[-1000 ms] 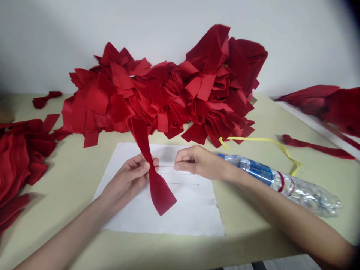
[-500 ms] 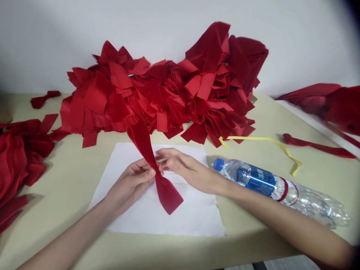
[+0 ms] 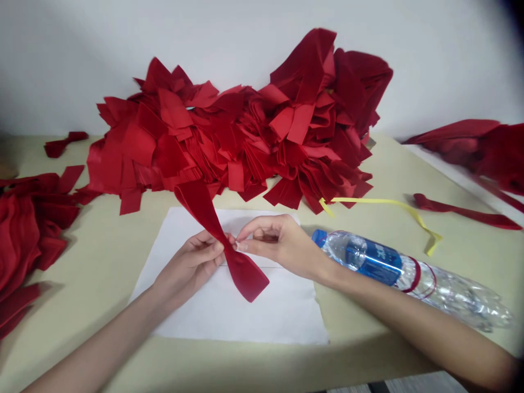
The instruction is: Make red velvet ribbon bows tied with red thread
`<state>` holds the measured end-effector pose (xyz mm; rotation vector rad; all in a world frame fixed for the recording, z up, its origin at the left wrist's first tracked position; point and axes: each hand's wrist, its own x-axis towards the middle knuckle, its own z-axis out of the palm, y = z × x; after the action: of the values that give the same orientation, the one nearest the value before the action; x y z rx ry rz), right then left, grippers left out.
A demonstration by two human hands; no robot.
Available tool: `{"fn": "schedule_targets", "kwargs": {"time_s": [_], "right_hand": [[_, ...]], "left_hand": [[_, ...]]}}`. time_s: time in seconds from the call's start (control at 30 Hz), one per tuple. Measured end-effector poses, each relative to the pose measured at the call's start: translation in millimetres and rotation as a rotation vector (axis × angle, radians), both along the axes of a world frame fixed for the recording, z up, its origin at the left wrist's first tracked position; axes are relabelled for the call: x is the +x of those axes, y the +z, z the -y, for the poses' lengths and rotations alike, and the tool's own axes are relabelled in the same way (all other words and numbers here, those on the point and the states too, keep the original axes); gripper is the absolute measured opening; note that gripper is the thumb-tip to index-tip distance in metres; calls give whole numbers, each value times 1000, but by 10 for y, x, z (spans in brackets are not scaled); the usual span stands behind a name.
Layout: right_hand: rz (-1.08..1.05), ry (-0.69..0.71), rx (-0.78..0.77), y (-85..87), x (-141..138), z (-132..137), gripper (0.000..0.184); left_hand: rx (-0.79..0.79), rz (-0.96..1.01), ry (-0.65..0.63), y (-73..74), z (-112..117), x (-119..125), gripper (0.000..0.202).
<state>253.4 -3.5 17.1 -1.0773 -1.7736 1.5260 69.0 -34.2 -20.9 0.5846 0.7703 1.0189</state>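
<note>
My left hand (image 3: pixel 189 263) grips a folded red velvet ribbon (image 3: pixel 203 214) at its pinched waist, above a white paper sheet (image 3: pixel 245 312) marked with thin drawn lines. One ribbon end rises up and to the left, and the other hangs down and to the right. The fingertips of my right hand (image 3: pixel 275 244) pinch the same waist from the right, with a tiny glint showing at that spot. The ribbon's centre is partly hidden by my fingers.
A large heap of cut red ribbon (image 3: pixel 229 134) lies behind the paper, with more red fabric (image 3: pixel 24 232) at the left. A crushed plastic bottle (image 3: pixel 393 267) and a yellow ribbon (image 3: pixel 380 201) lie to the right, near a long red strip (image 3: pixel 462 214).
My right hand has moved left and its fingertips have closed in on the ribbon's waist. The ribbon now leans further, with its upper end swung left.
</note>
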Motion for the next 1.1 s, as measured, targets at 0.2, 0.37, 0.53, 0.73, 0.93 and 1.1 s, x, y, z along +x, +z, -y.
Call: {"fn": "schedule_targets", "kwargs": {"time_s": [0.2,0.37,0.53,0.73,0.93,1.1], "right_hand": [[81,-36,71,-25,22,-6,22],[154,-3,137,-26,52,-33,21],[210,-11,150,-40,82,-89,16],[247,23,134,-124,102,-156,15],[18,-22,116,-133,53,-128,33],[-56,107,-7,-111,6,-37,43]], "left_hand": [[-11,20,-31,-28,-2,-6,7],[1,53,-28,-24,-1,3,5],[-7,57,-3,29,-4,4,5],[-15,31,-9,51,-14,-21,5],[19,23,-44,24,2,-10,8],[54,34,-67,0,7,-7,11]]}}
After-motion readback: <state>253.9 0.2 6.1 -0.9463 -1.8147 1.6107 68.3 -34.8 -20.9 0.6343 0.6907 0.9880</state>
